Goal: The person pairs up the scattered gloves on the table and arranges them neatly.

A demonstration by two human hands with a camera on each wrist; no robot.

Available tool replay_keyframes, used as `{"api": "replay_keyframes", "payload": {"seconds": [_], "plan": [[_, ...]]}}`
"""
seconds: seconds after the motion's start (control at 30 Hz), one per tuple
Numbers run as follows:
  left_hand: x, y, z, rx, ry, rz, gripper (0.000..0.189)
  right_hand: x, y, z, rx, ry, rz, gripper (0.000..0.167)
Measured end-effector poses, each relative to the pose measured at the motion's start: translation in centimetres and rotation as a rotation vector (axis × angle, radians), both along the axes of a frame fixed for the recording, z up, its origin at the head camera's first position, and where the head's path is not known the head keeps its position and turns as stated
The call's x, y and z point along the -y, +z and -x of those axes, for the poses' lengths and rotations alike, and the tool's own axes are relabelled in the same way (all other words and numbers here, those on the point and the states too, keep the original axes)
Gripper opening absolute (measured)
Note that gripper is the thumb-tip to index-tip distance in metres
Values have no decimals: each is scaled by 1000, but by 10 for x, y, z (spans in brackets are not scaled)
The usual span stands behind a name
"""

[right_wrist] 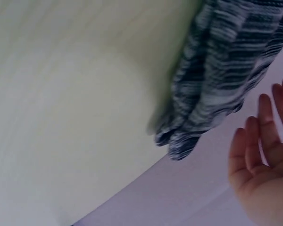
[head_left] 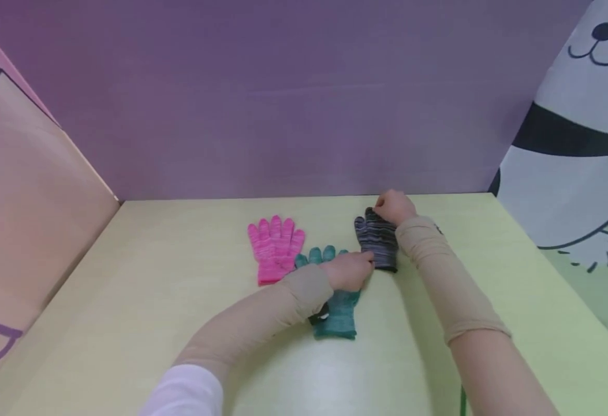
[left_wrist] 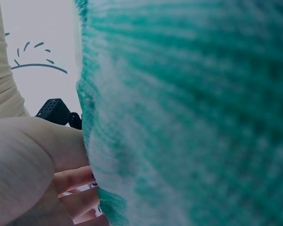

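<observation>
Three knit gloves lie on the table: pink (head_left: 274, 248), teal (head_left: 337, 318) and dark striped (head_left: 379, 242). Reaching across the teal glove, my left hand (head_left: 349, 270) has its fingertips at the left edge of the striped glove's cuff. The teal glove (left_wrist: 188, 117) fills much of the left wrist view and hides the fingertips of my left hand (left_wrist: 33, 165). At the striped glove's finger end is my right hand (head_left: 396, 207). In the right wrist view, loosely bent fingers of my right hand (right_wrist: 264, 165) stand apart from the striped glove (right_wrist: 226, 70).
A purple panel (head_left: 293, 104) rises behind the pale table (head_left: 179, 300). Printed panels stand on the left (head_left: 33, 190) and right (head_left: 574, 185). A black wrist camera (left_wrist: 54, 111) shows beyond my left hand. The pink and teal gloves lie close together.
</observation>
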State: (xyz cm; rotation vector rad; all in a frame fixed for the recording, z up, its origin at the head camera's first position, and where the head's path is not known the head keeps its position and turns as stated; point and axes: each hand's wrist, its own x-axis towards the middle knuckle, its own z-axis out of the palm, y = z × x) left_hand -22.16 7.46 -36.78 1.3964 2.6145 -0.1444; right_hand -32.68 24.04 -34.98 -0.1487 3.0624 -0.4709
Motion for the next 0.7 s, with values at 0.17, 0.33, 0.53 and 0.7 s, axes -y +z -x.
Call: {"api": "replay_keyframes", "payload": {"seconds": [0.17, 0.33, 0.53, 0.7], "plan": [[3, 0, 1, -4, -2, -9, 38, -5, -8, 4, 46, -4, -22, 32], [3, -1, 1, -10, -17, -17, 35, -9, -16, 8, 70, -11, -13, 35], [1, 0, 0, -29, -30, -20, 34, -5, -13, 4, 125, -18, -21, 30], [1, 1, -1, -33, -40, -31, 30, -4, -12, -1, 120, -23, -8, 30]]}}
